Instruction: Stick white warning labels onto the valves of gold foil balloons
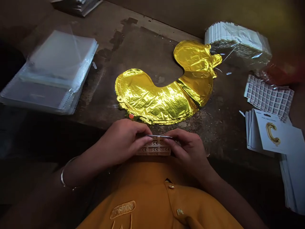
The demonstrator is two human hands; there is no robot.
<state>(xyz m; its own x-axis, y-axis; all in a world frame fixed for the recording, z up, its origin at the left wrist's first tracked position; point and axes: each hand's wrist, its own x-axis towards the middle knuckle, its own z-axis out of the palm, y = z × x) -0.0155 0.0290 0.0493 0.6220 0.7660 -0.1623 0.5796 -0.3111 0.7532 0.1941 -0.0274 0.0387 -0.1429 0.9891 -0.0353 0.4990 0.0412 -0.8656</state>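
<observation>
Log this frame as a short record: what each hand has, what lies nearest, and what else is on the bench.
Left hand: holding the left end of a CE label sheet
Right hand: holding the sheet's right end
Nearest: gold foil balloon, lying flat on the stained bench
Rest: stack of clear plastic sleeves; header cards printed with a gold C; second label sheet; bagged white packets

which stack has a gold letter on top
The card stack on the right, showing a gold C, unlike the clear plastic bags at left.
</observation>
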